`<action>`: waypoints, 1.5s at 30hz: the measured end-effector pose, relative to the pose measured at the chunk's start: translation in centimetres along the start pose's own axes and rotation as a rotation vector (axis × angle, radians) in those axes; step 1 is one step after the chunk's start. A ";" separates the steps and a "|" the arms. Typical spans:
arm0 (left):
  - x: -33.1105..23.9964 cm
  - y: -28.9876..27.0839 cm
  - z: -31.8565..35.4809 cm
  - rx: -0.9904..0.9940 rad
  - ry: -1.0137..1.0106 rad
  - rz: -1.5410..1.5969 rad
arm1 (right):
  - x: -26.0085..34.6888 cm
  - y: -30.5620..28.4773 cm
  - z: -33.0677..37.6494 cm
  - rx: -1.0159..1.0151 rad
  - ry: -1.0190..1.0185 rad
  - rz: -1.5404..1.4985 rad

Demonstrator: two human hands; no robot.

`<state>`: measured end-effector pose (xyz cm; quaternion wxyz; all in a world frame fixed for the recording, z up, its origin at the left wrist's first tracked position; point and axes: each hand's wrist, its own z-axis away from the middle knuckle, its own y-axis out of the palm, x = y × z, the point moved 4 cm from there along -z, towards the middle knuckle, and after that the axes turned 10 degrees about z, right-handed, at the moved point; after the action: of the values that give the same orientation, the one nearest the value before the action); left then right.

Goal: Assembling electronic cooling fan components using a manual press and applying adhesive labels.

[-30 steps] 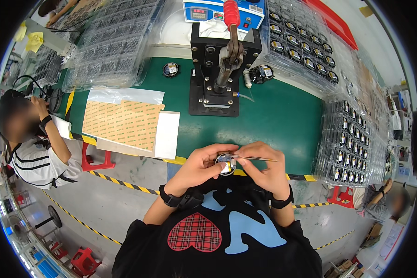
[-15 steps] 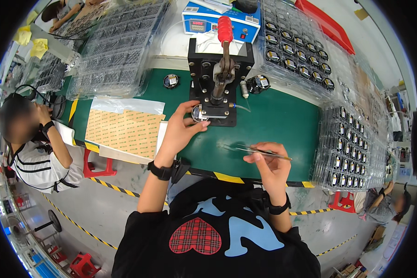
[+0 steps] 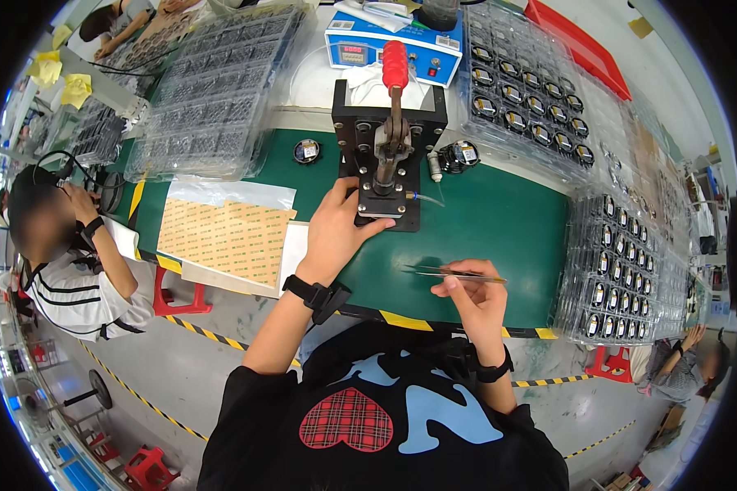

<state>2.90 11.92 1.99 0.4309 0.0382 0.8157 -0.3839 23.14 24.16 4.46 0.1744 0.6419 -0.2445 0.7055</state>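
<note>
In the middle of the green bench stands a black toggle press (image 3: pixel 389 135) with a red handle (image 3: pixel 395 65), which points up. My left hand (image 3: pixel 337 227) is curled against the left side of its lower block, thumb along the front edge. What the fingers hold there is hidden by the hand and the block. To the right, my right hand (image 3: pixel 477 296) grips metal tweezers (image 3: pixel 454 273), their tips pointing left above the bench. A round black module (image 3: pixel 307 151) lies left of the press. Another round module (image 3: pixel 464 153) sits on its right, beside a small pneumatic fitting (image 3: pixel 435 166).
A sheet of tan adhesive pieces (image 3: pixel 221 237) lies on the left. Clear plastic trays (image 3: pixel 213 90) are stacked behind it; trays of round modules (image 3: pixel 532 106) line the right. A blue control box (image 3: pixel 360 49) stands behind the press. A co-worker (image 3: pixel 82 254) sits at far left.
My left hand has moved right and in against the press; the round module it held is now out of sight. The right hand with the tweezers has shifted slightly left.
</note>
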 end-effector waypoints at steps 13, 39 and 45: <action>-8.0 -11.6 -7.1 -0.314 -0.012 0.277 | 0.1 -0.9 0.4 -0.025 0.008 0.010; -11.4 -5.6 -0.9 -0.209 0.759 0.358 | 0.4 0.4 0.6 -0.014 0.025 0.031; -2.2 -8.0 -1.3 -0.607 0.003 0.747 | -1.1 -1.4 2.9 -0.090 0.056 0.022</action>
<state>0.26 7.71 8.79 0.5300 0.2015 0.8220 0.0524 26.42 23.77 3.74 0.2019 0.6108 -0.2783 0.7132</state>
